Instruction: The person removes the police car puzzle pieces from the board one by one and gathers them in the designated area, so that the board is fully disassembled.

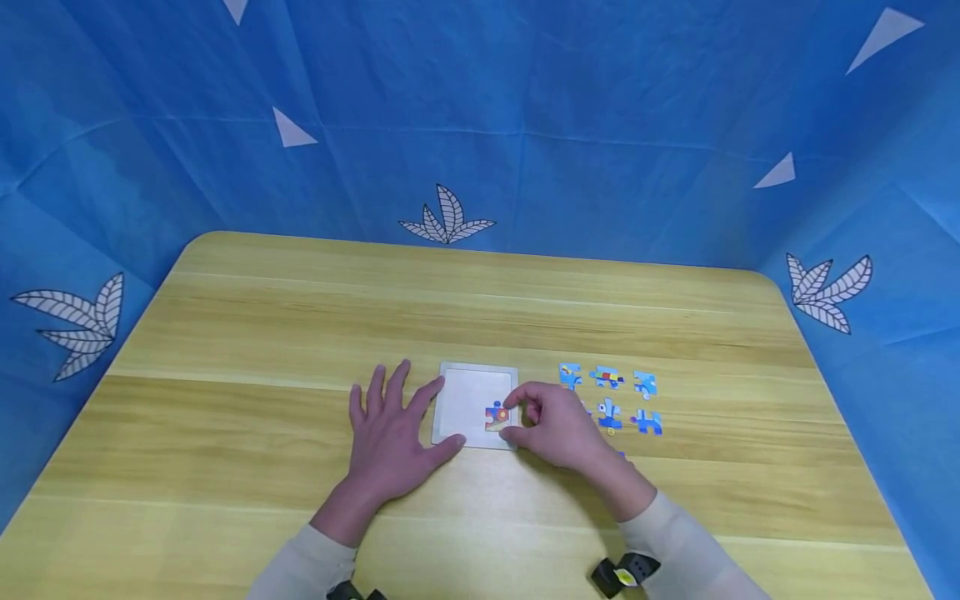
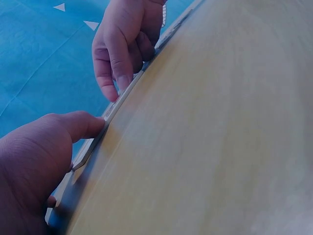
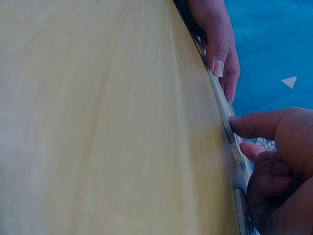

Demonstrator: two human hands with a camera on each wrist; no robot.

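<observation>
A shallow white puzzle tray [image 1: 472, 387] with a grey rim lies on the wooden table. Spread wide, my left hand [image 1: 393, 450] steadies its left side, thumb and index fingertip on the rim; the left thumb [image 2: 88, 125] shows there in the left wrist view too. In the tray's lower right corner sits a jigsaw piece [image 1: 495, 419], blue, red and tan. My right hand [image 1: 558, 425] pinches this piece at its right side between thumb and index finger, the other fingers curled under. The right thumb [image 3: 254, 125] appears at the tray edge in the right wrist view.
Several loose blue jigsaw pieces lie in rows right of the tray, among them a top-right piece [image 1: 645, 383] and one with a knob [image 1: 647, 422]. My right hand and forearm partly cover others. A blue patterned cloth [image 1: 480, 125] hangs behind the table [image 1: 300, 317].
</observation>
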